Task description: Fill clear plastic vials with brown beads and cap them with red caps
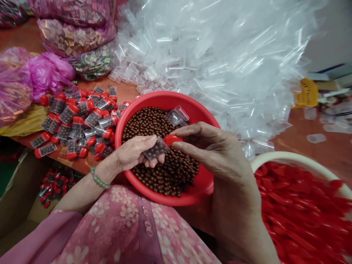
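My left hand (134,152) holds a small clear plastic container (156,148) filled with round brown balls. Between the thumb and forefinger of my right hand (220,154) is a red cap (172,139), at the container's open end; whether it is fully seated I cannot tell. Both hands are above a red basin (167,97) that holds many loose brown balls (162,179). Two empty clear containers (177,116) lie on the balls at the basin's far side.
A large heap of empty clear containers (209,55) rises behind the basin. Filled, red-capped containers (78,123) lie piled on the left, more in a cardboard box (16,209) below. A pale tub (280,156) of red caps (302,209) stands right. Pink bags (49,71) sit far left.
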A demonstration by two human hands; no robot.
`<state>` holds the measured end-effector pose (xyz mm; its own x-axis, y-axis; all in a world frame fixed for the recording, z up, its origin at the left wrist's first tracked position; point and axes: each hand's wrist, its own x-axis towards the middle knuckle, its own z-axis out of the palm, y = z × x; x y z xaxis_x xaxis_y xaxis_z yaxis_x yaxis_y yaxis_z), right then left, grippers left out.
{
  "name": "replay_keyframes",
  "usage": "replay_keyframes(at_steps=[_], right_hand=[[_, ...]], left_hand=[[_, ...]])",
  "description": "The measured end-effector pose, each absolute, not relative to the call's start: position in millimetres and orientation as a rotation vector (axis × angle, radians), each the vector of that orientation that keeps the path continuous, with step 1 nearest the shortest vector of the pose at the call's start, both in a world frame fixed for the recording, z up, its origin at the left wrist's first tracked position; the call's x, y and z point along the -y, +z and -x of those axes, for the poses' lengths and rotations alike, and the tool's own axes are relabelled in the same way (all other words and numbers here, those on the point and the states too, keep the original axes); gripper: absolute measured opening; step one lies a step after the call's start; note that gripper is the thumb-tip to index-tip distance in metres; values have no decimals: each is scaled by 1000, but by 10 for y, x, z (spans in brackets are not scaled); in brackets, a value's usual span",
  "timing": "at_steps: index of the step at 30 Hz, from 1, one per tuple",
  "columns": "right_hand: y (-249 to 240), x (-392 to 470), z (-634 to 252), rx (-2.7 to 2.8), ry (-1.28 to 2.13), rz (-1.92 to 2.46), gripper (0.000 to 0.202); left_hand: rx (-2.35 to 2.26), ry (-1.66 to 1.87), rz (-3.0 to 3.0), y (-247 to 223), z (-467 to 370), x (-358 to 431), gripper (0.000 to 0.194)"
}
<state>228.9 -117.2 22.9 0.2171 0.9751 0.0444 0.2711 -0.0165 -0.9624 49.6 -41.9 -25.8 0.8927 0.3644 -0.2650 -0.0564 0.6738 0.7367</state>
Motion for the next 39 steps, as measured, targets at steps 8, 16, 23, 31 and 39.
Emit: replay_keyframes(at_steps=[8, 16, 23, 31, 39], right_hand=[[5, 1199, -2088, 910, 735, 1398, 22], [-20, 1180, -1841, 925, 584, 1376, 12], [-42, 1166, -1784, 890, 599, 1393, 13], [-57, 1131, -1735, 893, 562, 1357, 12], [-176, 1151, -1748, 858, 520, 1335, 12]], left_hand=[[-291, 257, -770, -203, -457, 404, 43], [-302, 319, -881, -295, -467, 445, 37], [-354, 371, -910, -302, -491, 466, 41], [-391, 395, -956, -262, -501, 501, 32], [-404, 394, -990, -234, -509, 504, 30]])
